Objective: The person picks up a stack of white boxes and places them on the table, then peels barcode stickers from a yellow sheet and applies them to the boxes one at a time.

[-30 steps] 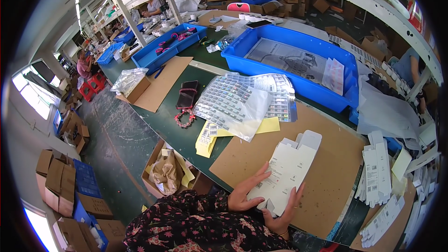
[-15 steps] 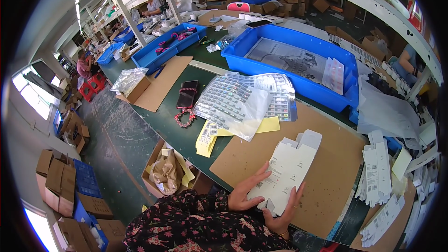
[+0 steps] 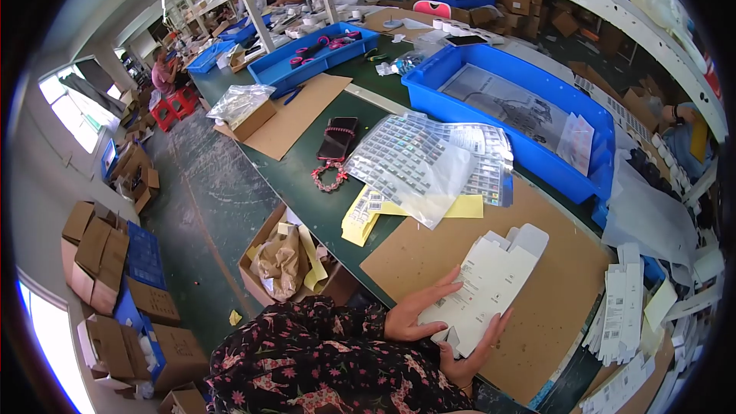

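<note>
Lengthwise, one carton [image 3: 487,282] slants away rightward; left hand [image 3: 412,317] and right hand [image 3: 469,362] clamp its near end from opposite edges.

The right hand [image 3: 466,366] hides part of the white carton [image 3: 483,284], whose print is too small to read.

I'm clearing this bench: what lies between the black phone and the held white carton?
In the head view, patterned label sheets overlapping yellow paper strips, then brown cardboard, lie between the black phone and the white carton.
</note>
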### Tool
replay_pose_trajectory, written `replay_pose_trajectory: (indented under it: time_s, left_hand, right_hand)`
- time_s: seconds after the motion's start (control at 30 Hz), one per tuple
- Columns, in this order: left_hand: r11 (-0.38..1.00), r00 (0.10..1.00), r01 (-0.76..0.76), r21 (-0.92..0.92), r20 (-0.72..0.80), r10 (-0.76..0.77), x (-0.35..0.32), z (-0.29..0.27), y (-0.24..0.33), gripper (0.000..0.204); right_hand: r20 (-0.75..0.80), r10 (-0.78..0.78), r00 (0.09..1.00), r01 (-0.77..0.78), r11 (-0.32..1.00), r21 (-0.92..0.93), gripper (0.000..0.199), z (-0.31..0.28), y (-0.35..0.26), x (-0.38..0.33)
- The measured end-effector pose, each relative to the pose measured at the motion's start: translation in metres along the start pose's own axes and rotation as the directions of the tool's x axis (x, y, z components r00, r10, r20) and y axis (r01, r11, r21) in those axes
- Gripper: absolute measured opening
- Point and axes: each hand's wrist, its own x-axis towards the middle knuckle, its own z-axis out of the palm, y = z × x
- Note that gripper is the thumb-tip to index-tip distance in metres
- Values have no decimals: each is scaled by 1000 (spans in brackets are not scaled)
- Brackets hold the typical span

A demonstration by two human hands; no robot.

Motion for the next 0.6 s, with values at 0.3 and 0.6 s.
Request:
replay_pose_trajectory:
  time_s: [0.3, 0.6]
  left_hand:
    - [1000, 1000, 13, -7, 17, -13, 3, -1, 3, 74]
    - [998, 1000, 30, -48, 3, -30, 3, -1, 4, 74]
  right_hand:
    - [7, 169, 986, -165, 946, 279, 119, 4, -15, 11]
    - [-3, 64, 998, -63, 990, 126, 119, 4, -4, 4]
